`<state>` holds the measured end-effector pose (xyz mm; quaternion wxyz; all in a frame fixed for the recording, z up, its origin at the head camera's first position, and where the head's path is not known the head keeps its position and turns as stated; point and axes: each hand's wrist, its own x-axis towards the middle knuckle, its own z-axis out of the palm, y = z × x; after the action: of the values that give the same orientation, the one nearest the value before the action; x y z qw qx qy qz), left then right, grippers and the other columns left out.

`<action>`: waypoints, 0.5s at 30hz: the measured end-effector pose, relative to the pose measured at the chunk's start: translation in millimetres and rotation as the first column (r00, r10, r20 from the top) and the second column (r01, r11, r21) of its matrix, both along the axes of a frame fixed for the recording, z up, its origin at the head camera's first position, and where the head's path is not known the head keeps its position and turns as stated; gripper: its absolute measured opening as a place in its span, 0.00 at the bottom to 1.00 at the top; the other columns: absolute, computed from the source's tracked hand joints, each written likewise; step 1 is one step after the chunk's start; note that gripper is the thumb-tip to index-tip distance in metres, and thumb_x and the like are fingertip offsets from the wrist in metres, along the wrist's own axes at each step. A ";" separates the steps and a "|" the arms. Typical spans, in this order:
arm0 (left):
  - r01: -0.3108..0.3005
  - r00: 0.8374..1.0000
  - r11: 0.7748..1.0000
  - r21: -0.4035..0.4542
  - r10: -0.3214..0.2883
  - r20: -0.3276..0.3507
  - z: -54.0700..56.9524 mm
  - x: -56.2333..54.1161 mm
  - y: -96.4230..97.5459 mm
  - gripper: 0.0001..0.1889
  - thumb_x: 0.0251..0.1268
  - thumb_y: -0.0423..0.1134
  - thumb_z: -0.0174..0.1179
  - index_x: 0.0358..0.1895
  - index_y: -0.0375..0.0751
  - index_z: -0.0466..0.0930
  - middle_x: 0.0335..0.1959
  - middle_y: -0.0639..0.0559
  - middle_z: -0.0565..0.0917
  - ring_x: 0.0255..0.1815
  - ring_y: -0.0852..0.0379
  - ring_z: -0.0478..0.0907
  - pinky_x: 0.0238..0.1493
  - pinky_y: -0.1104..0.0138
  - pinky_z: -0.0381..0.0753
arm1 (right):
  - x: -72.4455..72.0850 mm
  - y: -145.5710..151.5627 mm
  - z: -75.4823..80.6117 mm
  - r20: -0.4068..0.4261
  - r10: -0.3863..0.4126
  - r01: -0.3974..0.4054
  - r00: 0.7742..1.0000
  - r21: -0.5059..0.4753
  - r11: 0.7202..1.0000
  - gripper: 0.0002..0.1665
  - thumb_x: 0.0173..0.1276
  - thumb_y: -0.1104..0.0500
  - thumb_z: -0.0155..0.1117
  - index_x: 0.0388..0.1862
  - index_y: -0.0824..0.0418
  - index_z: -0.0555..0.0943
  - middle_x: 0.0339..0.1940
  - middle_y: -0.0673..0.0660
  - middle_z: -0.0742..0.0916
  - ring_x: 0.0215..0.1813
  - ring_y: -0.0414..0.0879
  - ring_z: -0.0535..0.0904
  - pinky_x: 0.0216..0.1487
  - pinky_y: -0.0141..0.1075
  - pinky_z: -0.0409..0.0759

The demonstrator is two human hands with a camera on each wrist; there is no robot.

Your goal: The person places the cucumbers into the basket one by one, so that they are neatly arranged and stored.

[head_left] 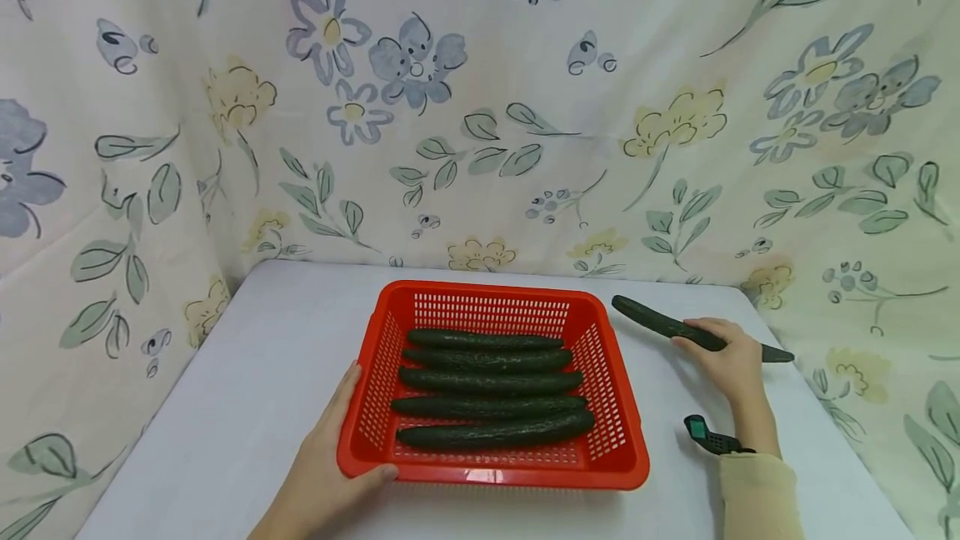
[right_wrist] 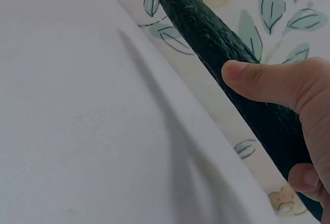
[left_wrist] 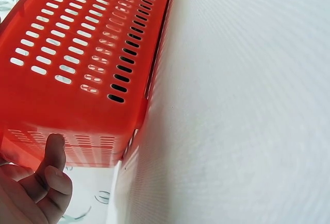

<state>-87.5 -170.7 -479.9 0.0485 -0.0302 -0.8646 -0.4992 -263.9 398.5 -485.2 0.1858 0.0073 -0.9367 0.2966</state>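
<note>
Off the basket's right side, my right hand [head_left: 731,361] grips a long dark green cucumber [head_left: 651,319] round its middle. In the right wrist view the thumb lies along the cucumber [right_wrist: 206,33], which is raised above the table and casts a shadow there. My left hand [head_left: 322,461] holds the near left corner of a red plastic basket [head_left: 495,474], thumb at the front rim and fingers along the left side. Curled fingers [left_wrist: 54,154] show beside the basket's slotted wall [left_wrist: 77,110] in the left wrist view. Several cucumbers [head_left: 491,382] lie crosswise inside the basket, roughly parallel.
A white-covered table [head_left: 247,373] carries the basket. Flower-printed cloth [head_left: 480,173] hangs behind it and along both sides. On my right wrist is a black watch [head_left: 712,437], just beyond a pale sleeve [head_left: 759,494].
</note>
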 end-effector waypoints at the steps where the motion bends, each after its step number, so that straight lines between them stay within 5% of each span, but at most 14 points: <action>1: 0.001 1.000 1.000 -0.003 -0.001 -0.002 0.0 -0.2 -0.2 0.66 0.51 0.52 0.82 0.88 0.64 0.42 0.84 0.49 0.61 0.66 0.47 0.77 0.45 0.69 0.88 | 0.6 -0.4 1.6 -0.003 -0.004 0.004 1.000 -0.003 1.000 0.24 0.66 0.52 0.81 0.56 0.63 0.89 0.61 0.70 0.86 0.68 0.70 0.75 0.66 0.71 0.71; 15: -0.007 1.000 1.000 -0.011 0.007 0.002 -1.1 0.3 -0.7 0.66 0.50 0.52 0.83 0.88 0.65 0.43 0.84 0.49 0.62 0.65 0.47 0.77 0.46 0.70 0.87 | 4.8 -11.6 25.6 -0.096 -0.013 0.012 0.995 -0.009 1.000 0.23 0.63 0.55 0.83 0.55 0.63 0.90 0.59 0.68 0.88 0.66 0.68 0.78 0.63 0.70 0.75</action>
<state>-87.2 -171.4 -481.0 0.0491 -0.0269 -0.8674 -0.4944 -259.1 386.9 -459.6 0.2325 0.0148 -0.9256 0.2984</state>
